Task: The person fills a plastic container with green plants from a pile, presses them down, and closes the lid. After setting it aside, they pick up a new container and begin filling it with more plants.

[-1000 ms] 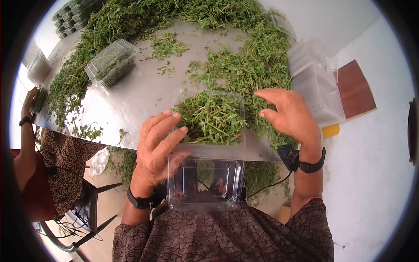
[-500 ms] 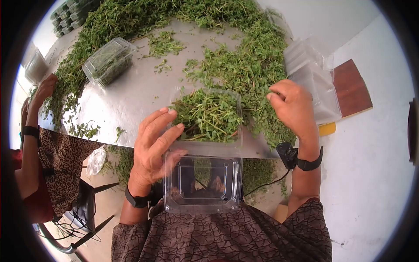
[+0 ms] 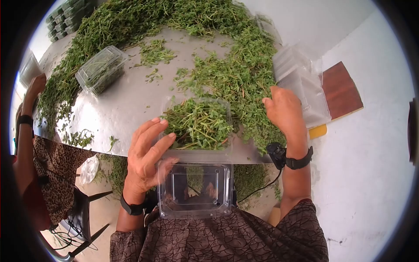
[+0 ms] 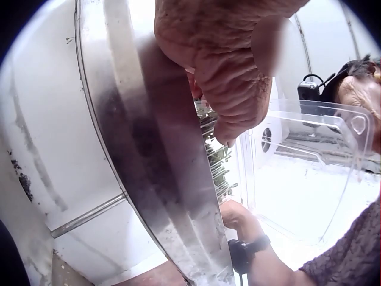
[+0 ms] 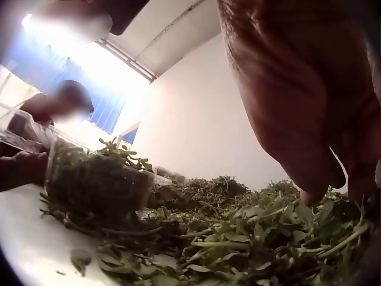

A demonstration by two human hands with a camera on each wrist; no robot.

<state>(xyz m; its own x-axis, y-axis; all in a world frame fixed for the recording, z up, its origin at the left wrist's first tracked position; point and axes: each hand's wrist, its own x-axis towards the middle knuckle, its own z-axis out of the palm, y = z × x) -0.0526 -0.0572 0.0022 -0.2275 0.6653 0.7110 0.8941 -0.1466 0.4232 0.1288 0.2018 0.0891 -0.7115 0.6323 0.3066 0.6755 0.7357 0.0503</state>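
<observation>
A hinged clear plastic container point(image 3: 196, 155) stands at the table's near edge, heaped with leafy green stems point(image 3: 198, 124) that look like purslane. Its transparent lid point(image 3: 195, 214) hangs open toward my body. My left hand point(image 3: 146, 150) holds the container's near left corner, fingers along the side and thumb showing through the lid. To the right, my right hand point(image 3: 284, 111) bends down over the loose pile of greens point(image 3: 248, 78). In the right wrist view its fingertips point(image 5: 312, 195) dip into the leaves, and I cannot tell whether they pinch any.
A closed filled container point(image 3: 102, 70) sits at the left of the metal table point(image 3: 144, 98). Stacked empty containers point(image 3: 303, 87) stand at the right beside a reddish-brown board point(image 3: 340, 94). More stacked boxes point(image 3: 65, 19) are at the far left, where another person's arm point(image 3: 28, 105) reaches in.
My right hand has gone from open fingers beside the container to bent fingers over the pile at right. My left hand stays at the container. At left, the other person's arm has shifted.
</observation>
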